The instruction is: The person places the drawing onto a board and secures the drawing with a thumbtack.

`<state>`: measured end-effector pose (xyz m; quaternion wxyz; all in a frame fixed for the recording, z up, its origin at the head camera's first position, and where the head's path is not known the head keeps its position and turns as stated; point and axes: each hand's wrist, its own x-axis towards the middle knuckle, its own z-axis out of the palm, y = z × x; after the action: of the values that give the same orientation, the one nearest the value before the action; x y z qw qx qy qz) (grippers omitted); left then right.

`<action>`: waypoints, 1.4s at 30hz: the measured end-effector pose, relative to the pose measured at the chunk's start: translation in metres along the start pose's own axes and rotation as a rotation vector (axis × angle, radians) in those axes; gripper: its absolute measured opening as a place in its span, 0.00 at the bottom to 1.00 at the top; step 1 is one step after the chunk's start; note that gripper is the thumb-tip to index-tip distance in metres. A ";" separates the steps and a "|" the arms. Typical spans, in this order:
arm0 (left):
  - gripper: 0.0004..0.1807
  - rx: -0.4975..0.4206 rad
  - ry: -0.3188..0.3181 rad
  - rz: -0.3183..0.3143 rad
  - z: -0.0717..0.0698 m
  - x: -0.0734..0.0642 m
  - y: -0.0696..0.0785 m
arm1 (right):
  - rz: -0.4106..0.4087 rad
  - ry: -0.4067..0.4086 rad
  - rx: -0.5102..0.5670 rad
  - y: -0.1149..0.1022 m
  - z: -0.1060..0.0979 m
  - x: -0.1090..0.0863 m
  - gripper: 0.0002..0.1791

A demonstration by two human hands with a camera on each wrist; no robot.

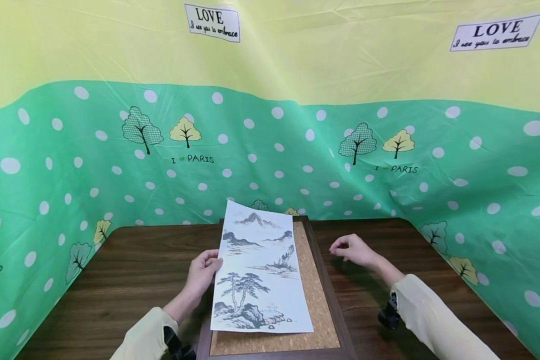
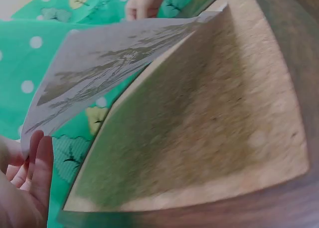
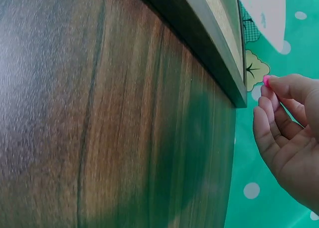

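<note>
My left hand (image 1: 202, 272) pinches the left edge of a white sheet of paper (image 1: 261, 260) printed with ink-style mountains and pine trees. The sheet lies over a cork board (image 1: 318, 300) with a dark wooden frame (image 1: 326, 280). In the left wrist view the paper (image 2: 99, 63) stands lifted off the cork (image 2: 214, 118), sloping up toward the fingers. To the right of the frame, above the table, my right hand (image 1: 355, 250) pinches a tiny pink object (image 3: 266, 80) between thumb and forefinger. Only its rounded pink end shows; the rest is hidden by the fingertips.
The dark wood-grain table (image 1: 130, 280) extends to both sides of the board. Behind it hangs a green and yellow curtain (image 1: 252, 135) with dots and trees, reaching down to the table's back edge. Each wrist wears a black camera (image 1: 389, 312).
</note>
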<state>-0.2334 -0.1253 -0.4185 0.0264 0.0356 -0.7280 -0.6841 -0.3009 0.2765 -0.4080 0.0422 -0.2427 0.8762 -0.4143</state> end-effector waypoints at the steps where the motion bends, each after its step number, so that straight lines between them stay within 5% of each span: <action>1: 0.15 0.004 -0.009 0.003 0.002 -0.001 -0.003 | -0.036 -0.001 0.004 0.000 0.000 0.000 0.10; 4: 0.14 0.028 -0.027 0.015 0.009 -0.003 -0.008 | -0.073 0.002 0.013 -0.002 0.002 0.001 0.11; 11: 0.15 0.123 -0.096 0.012 0.015 -0.009 -0.017 | 0.036 0.010 -0.024 -0.012 0.013 0.005 0.09; 21: 0.14 0.276 -0.191 0.044 0.016 -0.008 -0.028 | 0.046 0.010 -0.033 -0.017 0.020 0.009 0.08; 28: 0.14 0.377 -0.177 0.102 0.014 -0.003 -0.028 | 0.040 0.003 -0.014 -0.016 0.030 0.013 0.08; 42: 0.16 0.385 -0.130 0.090 0.000 0.002 -0.023 | 0.048 -0.021 0.010 -0.023 0.032 0.020 0.08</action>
<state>-0.2353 -0.1273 -0.4417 0.0027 -0.0366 -0.8463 -0.5314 -0.3004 0.2319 -0.4091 0.0625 -0.2259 0.8792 -0.4148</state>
